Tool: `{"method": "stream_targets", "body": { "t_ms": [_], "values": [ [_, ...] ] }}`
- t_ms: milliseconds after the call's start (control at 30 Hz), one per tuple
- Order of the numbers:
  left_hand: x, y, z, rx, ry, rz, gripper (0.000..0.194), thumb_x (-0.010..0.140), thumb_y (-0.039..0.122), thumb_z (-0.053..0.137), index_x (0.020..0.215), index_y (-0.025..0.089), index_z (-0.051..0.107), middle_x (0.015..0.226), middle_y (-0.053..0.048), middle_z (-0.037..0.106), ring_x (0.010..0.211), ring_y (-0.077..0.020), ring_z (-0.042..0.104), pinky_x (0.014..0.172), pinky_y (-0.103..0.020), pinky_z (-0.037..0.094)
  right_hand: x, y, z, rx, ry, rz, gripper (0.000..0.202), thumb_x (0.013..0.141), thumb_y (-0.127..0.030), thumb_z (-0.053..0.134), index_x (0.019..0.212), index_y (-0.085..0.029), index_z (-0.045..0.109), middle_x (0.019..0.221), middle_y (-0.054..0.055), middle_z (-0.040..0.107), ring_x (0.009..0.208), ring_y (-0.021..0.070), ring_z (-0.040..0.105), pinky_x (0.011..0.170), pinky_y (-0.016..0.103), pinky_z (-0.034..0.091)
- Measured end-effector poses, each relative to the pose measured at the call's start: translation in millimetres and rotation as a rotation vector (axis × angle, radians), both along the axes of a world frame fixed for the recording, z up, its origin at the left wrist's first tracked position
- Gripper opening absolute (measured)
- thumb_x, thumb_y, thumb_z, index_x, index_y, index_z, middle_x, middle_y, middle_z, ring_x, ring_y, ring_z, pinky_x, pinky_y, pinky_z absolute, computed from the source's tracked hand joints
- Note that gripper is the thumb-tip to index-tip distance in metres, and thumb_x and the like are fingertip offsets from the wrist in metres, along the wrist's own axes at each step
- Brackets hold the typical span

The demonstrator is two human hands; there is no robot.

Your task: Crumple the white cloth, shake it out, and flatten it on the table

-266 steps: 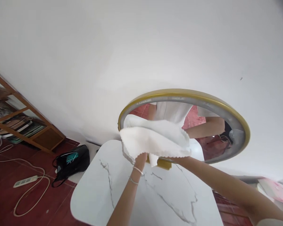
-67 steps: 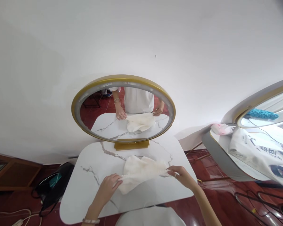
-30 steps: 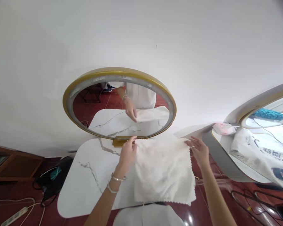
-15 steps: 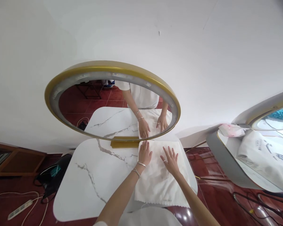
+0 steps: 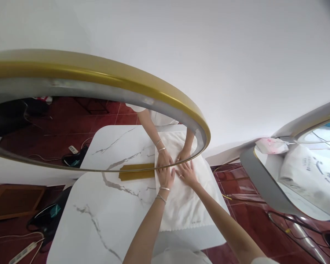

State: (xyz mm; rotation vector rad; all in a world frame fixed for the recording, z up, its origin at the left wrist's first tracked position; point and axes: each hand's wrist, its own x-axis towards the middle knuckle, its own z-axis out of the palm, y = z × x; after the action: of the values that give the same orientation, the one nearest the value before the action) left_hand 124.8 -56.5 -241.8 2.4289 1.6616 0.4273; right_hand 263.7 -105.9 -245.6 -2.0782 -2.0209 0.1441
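Observation:
A white cloth with a scalloped edge lies spread on the right part of the white marbled table. My left hand rests flat on the cloth's far left part, palm down, fingers pointing toward the mirror. Beside it on the right, my right hand also lies on the cloth, fingers spread and angled inward, close to the left thumb. Neither hand grips anything. Small wrinkles run through the cloth.
A round gold-framed mirror stands at the table's back on a gold base and reflects both hands. Right of it, another table holds a tissue pack and white printed fabric. A power strip lies lower left.
My right hand has moved left, close to my left hand. The cloth sits farther toward the mirror, its near edge now on the tabletop. The view has moved closer to the mirror.

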Motion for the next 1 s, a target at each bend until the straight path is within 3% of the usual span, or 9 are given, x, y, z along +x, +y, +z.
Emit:
{"method": "stream_targets", "body": {
  "t_ms": [133,267,400,467,600,767,900,1000],
  "values": [
    [17.1,15.6,2.0,-0.154,0.024,-0.065,0.051,0.092,0.048,0.041,0.125,0.012,0.056,0.133,-0.02,0.055,0.123,-0.0366,0.049,0.103,-0.051,0.035,23.6,11.1,-1.6,-0.012,-0.004,-0.104,0.046,0.096,-0.049,0.036,0.127,-0.022,0.057,0.135,0.011,0.054,0.132,0.0289,0.038,0.114,0.059,0.002],
    [31.1,25.1,-4.0,-0.176,0.052,-0.184,0.052,0.095,0.043,0.032,0.118,0.005,0.059,0.123,-0.024,0.059,0.121,-0.0385,0.05,0.103,-0.055,0.032,40.6,21.6,-7.4,-0.029,-0.008,-0.195,0.046,0.093,-0.046,0.039,0.128,-0.021,0.056,0.136,0.013,0.053,0.134,0.0319,0.035,0.113,0.061,0.003],
    [46.4,27.9,-5.4,-0.207,0.037,-0.401,0.044,0.097,0.037,0.028,0.113,0.014,0.062,0.109,-0.013,0.068,0.105,-0.0277,0.06,0.098,-0.044,0.04,58.4,25.2,-10.3,-0.033,-0.012,-0.29,0.049,0.093,-0.045,0.038,0.132,-0.018,0.052,0.139,0.014,0.048,0.133,0.0343,0.034,0.111,0.064,0.005],
    [53.7,29.0,-2.5,-0.21,0.02,-0.514,0.04,0.096,0.039,0.033,0.116,0.018,0.061,0.114,-0.01,0.067,0.106,-0.0246,0.059,0.098,-0.038,0.041,66.4,23.2,-9.4,-0.029,-0.011,-0.317,0.049,0.093,-0.046,0.037,0.133,-0.022,0.051,0.138,0.012,0.05,0.131,0.0338,0.036,0.111,0.064,0.007],
    [59.4,28.1,3.8,-0.195,-0.002,-0.611,0.048,0.095,0.044,0.036,0.131,0.016,0.05,0.131,-0.012,0.057,0.122,-0.0264,0.05,0.105,-0.041,0.036,75.4,10.6,-6.2,-0.015,-0.006,-0.341,0.049,0.095,-0.045,0.032,0.139,-0.026,0.044,0.143,0.01,0.045,0.132,0.0307,0.036,0.111,0.058,0.015],
    [37.0,-4.0,8.6,-0.08,0.01,-0.625,0.062,0.092,0.049,0.041,0.146,0.021,0.03,0.15,-0.01,0.038,0.137,-0.0282,0.034,0.111,-0.048,0.029,63.2,-39.2,-5.1,0.038,-0.065,-0.347,0.052,0.098,-0.044,0.029,0.146,-0.026,0.033,0.154,0.009,0.028,0.142,0.0277,0.021,0.113,0.055,0.015],
    [0.7,-59.1,13.0,0.009,0.034,-0.665,0.064,0.092,0.051,0.041,0.148,0.024,0.027,0.156,-0.006,0.025,0.144,-0.0294,0.018,0.116,-0.055,0.013,29.9,-114.5,-7.2,0.03,-0.101,-0.313,0.056,0.098,-0.042,0.03,0.151,-0.027,0.02,0.156,0.008,0.021,0.144,0.0267,0.017,0.114,0.055,0.012],
    [-23.9,-96.0,13.4,0.02,0.06,-0.671,0.065,0.092,0.05,0.041,0.149,0.025,0.024,0.156,-0.006,0.024,0.145,-0.029,0.018,0.117,-0.055,0.013,5.3,-166.2,-8.6,0.017,-0.095,-0.278,0.063,0.096,-0.043,0.036,0.152,-0.031,0.011,0.156,0.006,0.02,0.144,0.0285,0.019,0.114,0.055,0.013]
  ]
}}
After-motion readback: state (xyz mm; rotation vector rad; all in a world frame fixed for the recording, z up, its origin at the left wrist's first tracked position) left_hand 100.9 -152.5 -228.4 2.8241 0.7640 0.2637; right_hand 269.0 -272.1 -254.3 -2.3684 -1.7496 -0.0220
